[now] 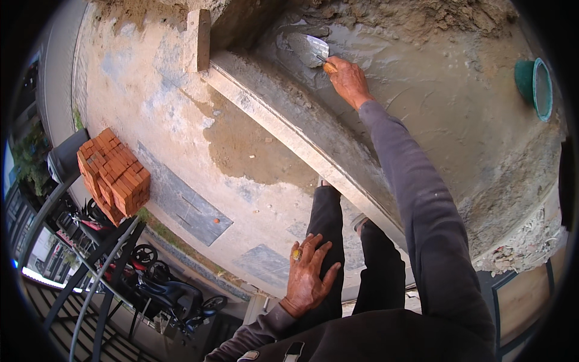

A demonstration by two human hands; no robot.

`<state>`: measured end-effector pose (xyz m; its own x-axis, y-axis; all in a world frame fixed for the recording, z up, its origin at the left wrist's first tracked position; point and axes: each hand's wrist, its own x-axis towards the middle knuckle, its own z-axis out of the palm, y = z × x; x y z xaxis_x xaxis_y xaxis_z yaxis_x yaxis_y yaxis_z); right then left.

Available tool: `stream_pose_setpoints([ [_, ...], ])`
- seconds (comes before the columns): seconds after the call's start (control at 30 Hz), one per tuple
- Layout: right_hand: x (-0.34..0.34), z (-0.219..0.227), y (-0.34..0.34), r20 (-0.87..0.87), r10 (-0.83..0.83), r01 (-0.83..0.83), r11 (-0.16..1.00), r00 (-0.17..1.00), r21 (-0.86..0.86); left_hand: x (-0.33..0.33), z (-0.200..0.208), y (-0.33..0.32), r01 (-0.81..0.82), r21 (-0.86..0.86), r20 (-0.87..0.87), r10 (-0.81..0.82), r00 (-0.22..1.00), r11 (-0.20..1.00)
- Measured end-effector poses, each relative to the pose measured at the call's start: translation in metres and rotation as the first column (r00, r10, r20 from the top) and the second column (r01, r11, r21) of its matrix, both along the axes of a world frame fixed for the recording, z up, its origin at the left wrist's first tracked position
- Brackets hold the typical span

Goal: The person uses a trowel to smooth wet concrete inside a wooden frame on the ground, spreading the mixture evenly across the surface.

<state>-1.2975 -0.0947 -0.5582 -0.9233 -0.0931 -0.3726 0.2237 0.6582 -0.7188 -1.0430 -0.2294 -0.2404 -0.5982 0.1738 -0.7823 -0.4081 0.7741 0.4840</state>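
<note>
My right hand (348,79) grips the wooden handle of a trowel (307,49), its arm stretched far forward. The metal blade lies in wet grey mortar (416,96) near the far inner corner of a trough, and some mortar covers part of the blade. A long wooden board (301,151) forms the trough's near left side. My left hand (310,274) rests on my left thigh, fingers spread, with a ring on one finger and nothing held.
A green bucket (526,81) sits tilted at the mortar's right edge. Heaped sand (422,15) lies behind the mortar. Left on the pavement stands a stack of orange bricks (114,175), with parked motorcycles (172,295) and a metal railing (99,277) nearby.
</note>
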Motion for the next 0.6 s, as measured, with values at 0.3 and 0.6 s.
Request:
stream_pose_setpoints([
  [0.3, -0.003, -0.034, -0.006, 0.065, -0.214, 0.21, 0.976, 0.975, 0.055, -0.001, 0.0, 0.001, -0.046, 0.002, 0.011, 0.046, 0.999, 0.999],
  [0.6, 0.056, -0.039, 0.033, 0.194, -0.46, 0.47, 0.883, 0.866, -0.004, 0.001, -0.002, -0.002, -0.031, 0.013, -0.004, 0.031, 1.0, 0.999],
])
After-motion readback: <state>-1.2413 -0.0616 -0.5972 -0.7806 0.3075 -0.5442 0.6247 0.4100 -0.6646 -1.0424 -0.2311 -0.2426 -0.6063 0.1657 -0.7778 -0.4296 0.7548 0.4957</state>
